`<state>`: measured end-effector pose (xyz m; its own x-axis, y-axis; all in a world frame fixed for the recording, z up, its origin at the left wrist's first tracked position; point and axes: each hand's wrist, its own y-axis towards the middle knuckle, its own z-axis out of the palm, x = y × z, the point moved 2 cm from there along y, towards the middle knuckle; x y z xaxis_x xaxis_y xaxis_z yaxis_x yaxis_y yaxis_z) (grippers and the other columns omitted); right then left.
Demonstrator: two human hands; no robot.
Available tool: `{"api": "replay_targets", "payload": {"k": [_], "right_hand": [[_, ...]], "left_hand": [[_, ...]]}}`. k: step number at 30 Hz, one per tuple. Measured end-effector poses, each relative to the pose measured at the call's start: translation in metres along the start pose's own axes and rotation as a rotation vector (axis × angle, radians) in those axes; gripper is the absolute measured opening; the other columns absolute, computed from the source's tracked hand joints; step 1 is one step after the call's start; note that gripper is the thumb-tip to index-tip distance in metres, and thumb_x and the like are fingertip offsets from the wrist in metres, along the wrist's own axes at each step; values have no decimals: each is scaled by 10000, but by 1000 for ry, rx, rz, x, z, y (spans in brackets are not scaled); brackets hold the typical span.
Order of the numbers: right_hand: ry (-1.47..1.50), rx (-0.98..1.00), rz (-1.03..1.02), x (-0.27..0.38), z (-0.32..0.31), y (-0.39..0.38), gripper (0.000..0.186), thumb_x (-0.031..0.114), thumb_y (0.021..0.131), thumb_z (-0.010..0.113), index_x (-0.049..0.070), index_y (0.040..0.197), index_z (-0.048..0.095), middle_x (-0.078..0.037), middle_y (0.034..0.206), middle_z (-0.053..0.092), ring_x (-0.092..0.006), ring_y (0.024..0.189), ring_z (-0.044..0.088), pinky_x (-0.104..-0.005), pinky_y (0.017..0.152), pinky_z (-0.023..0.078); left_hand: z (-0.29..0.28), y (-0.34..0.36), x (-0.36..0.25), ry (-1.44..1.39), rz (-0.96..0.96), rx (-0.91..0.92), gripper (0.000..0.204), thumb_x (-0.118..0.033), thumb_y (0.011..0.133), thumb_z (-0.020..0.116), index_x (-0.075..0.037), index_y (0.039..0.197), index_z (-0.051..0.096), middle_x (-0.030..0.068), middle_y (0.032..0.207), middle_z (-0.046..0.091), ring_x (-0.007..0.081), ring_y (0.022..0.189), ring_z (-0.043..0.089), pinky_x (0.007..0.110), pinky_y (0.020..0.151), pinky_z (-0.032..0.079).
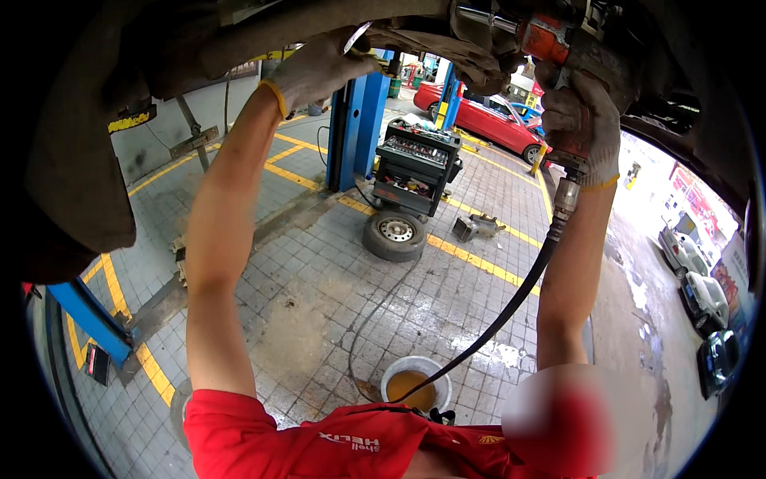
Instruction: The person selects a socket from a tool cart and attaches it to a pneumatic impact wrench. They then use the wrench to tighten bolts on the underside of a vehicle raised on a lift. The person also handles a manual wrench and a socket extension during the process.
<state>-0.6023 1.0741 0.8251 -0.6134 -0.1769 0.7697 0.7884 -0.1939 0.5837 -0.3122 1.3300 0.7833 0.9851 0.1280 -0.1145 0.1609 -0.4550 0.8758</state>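
The writing first: the bright red short-sleeved shirt (239, 435) has white lettering (351, 441) on the chest and a small yellow emblem (489, 440) beside it. A red billboard (692, 190) way off to the right carries writing too, but it's too small and washed out to make out. Couldn't pick out a label on the tool.

That tool is a chunky red-and-dark-grey air impact wrench (546, 38), up at the top right under the raised vehicle's grimy brown underbody (311, 25). The red housing looks scuffed and dirty, and a shiny silver extension (488, 19) pokes out of its nose to the left. The right hand (578, 120), in a grubby off-white knit glove, is wrapped tight around the grip. A silver metal coupling (566, 198) sits at the bottom of it, with a thick black rubber hose (511, 299) curving down from there.

The left hand (319, 72), gloved the same with a yellow cuff, is up by the underbody with fingers bent, right at a shiny curved metal piece (357, 37). Can't tell if it's actually gripping that.
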Motion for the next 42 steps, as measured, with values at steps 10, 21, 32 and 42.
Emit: {"api": "replay_targets", "payload": {"k": [10,21,32,42], "right_hand": [[113,-45,32,-3,9,1,526,196,1065,591,-47,1492,402,-161,1204,631,-47,632,470,-199,514,426],[305,186,181,-3,-4,6,320,102,1062,532,-89,1300,439,-69,979,543,-29,575,395,-202,493,388],[361,222,258,4,7,3,229,94,1067,529,-49,1228,449,-47,969,527,-28,603,411,-204,510,412],[317,218,203,0,0,0,191,93,1058,544,1,1223,512,-74,981,551,-29,607,403,-209,500,389]], "left_hand": [[-5,-1,-14,-101,-159,132,439,-289,910,743,23,1199,630,-11,545,521,75,393,454,266,397,403],[7,3,6,-163,-223,223,239,-255,956,702,-36,958,606,-29,557,500,61,380,413,237,368,364],[30,6,11,-393,-299,248,461,-144,910,685,37,1312,548,-20,631,499,71,410,431,254,360,382],[11,2,-13,-260,-277,299,490,-164,864,695,60,1275,550,29,645,528,104,411,469,270,394,427]]}}
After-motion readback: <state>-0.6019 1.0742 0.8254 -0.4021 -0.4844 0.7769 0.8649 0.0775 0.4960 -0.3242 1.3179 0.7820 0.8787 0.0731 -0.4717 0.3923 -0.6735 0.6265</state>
